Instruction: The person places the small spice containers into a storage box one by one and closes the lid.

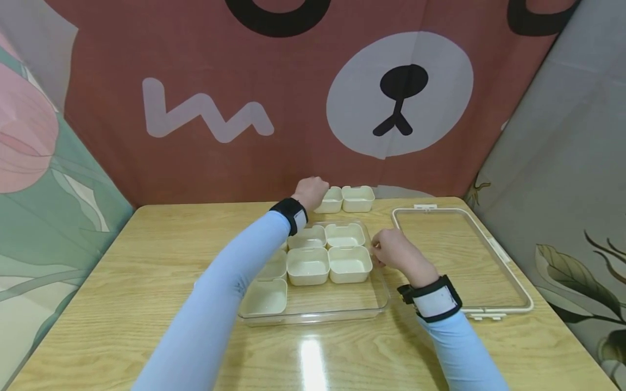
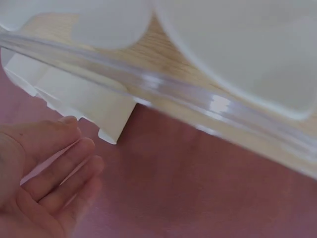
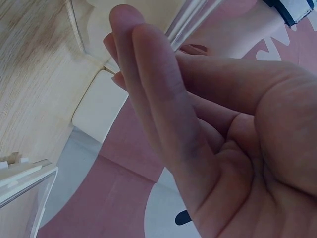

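Note:
A clear rectangular tray [image 1: 318, 316] stands on the table with several small cream boxes [image 1: 308, 269] inside, at its left and far parts. Behind it, two more cream boxes [image 1: 358, 201] are visible beside my left hand [image 1: 311, 191]. In the left wrist view that hand has its fingers [image 2: 64, 168] extended near cream boxes [image 2: 84, 96], with nothing held and a small gap showing. My right hand [image 1: 398, 251] is at the tray's right wall. Its thumb and fingers [image 3: 158, 74] pinch the clear rim, though the contact is partly hidden.
A clear lid with a white frame [image 1: 508, 271] lies on the table to the right of the tray. The wooden table [image 1: 146, 304] ends at a hanging cloth with a bear print [image 1: 205, 163]. Patterned cloths hang at both sides.

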Demonstrator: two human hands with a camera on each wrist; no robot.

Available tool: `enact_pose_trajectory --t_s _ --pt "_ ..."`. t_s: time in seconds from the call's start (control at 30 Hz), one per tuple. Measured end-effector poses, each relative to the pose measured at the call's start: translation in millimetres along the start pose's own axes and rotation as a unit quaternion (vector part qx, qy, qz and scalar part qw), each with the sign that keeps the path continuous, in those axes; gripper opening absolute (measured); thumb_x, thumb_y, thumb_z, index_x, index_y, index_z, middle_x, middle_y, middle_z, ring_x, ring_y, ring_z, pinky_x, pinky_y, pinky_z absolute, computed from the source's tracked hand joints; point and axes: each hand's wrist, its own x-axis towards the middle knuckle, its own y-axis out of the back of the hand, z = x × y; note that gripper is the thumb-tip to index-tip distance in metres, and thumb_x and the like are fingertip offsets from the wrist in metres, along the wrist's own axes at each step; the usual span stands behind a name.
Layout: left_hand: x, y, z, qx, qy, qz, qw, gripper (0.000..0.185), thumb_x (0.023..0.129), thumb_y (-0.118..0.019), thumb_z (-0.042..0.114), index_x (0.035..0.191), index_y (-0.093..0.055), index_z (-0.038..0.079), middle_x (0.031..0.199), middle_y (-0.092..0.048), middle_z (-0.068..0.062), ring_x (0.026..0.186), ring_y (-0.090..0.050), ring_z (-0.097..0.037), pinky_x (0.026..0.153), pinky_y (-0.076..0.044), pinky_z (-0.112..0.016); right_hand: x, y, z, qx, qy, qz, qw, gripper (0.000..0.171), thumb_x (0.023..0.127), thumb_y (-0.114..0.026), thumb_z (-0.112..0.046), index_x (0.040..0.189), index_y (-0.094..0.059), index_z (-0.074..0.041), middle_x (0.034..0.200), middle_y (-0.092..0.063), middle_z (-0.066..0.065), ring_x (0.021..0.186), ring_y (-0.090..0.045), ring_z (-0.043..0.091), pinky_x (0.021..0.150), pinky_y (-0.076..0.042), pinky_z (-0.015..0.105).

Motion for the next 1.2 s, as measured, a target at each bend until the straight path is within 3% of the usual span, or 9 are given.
enact_pose_trajectory --t_s 0.23,0.47,0.83,1.2 --pt "5.1 -10.7 -1.5 0.033 -0.021 -0.013 0.9992 0.021 0.093 -0.057 0.006 0.109 -0.068 0.013 0.1 -0.069 -0.005 0.086 -0.064 -0.018 0.072 -0.056 -0.032 0 0 1 -0.006 0.007 0.003 1.0 0.02 0.091 -0.058 -0.009 0.075 -0.07 -0.004 0.057 -0.063 0.002 0.052 -0.057 0.01 0.053 -0.046 0.025" --pt "4.8 -15.2 1.8 0.035 -0.038 -0.021 0.9985 0.022 0.092 -0.057 0.005 0.11 -0.068 0.011 0.1 -0.069 -0.006 0.085 -0.063 -0.019 0.074 -0.055 -0.031 0 -1 2 -0.004 0.008 0.003 1.0 0.02 0.091 -0.058 -0.008 0.076 -0.07 -0.003 0.058 -0.062 0.002 0.052 -0.057 0.01 0.053 -0.046 0.025" --pt "4.4 -22.2 1.2 0.027 -0.048 0.013 0.9984 0.02 0.094 -0.053 0.003 0.103 -0.069 0.009 0.095 -0.07 -0.008 0.083 -0.066 -0.02 0.069 -0.056 -0.032 0 2 1 0.0 0.0 0.001 1.0 0.017 0.09 -0.059 -0.007 0.077 -0.07 -0.002 0.058 -0.063 0.001 0.052 -0.058 0.009 0.053 -0.048 0.025" --pt "3.7 -23.6 -1.7 0.017 -0.047 0.018 0.9986 0.02 0.094 -0.052 0.002 0.102 -0.07 0.008 0.094 -0.07 -0.008 0.085 -0.066 -0.021 0.071 -0.056 -0.032 0 1 1 0.003 -0.004 -0.001 1.0 0.017 0.091 -0.059 -0.008 0.079 -0.07 -0.002 0.058 -0.063 0.001 0.053 -0.058 0.009 0.052 -0.048 0.025"
